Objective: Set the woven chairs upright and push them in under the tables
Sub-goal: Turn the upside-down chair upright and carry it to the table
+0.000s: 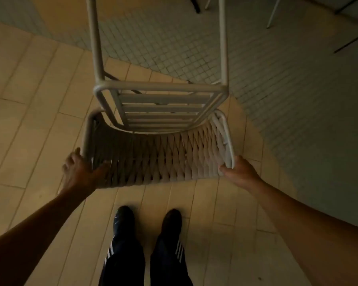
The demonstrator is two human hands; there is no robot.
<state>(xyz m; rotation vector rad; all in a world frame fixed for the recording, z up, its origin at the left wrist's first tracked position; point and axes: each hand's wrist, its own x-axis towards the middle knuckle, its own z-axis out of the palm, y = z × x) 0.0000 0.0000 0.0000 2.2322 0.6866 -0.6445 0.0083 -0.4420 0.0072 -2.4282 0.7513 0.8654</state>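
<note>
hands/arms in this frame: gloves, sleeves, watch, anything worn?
Nothing worn on either. The left hand and right hand are bare, no gloves, and no rings or watch show. Both forearms are bare to the frame edge, so no sleeves are in view. Lower down, dark trousers with white side stripes and dark shoes.

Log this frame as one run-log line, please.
left hand: grips backrest edge | right hand: grips opposite edge | woven chair: tipped | not under table

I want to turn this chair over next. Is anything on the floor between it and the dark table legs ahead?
Nothing visible. Both hands, left hand and right hand, already grip the chair, and the tiled floor up to the table legs looks bare. The table itself is out of view.
</note>
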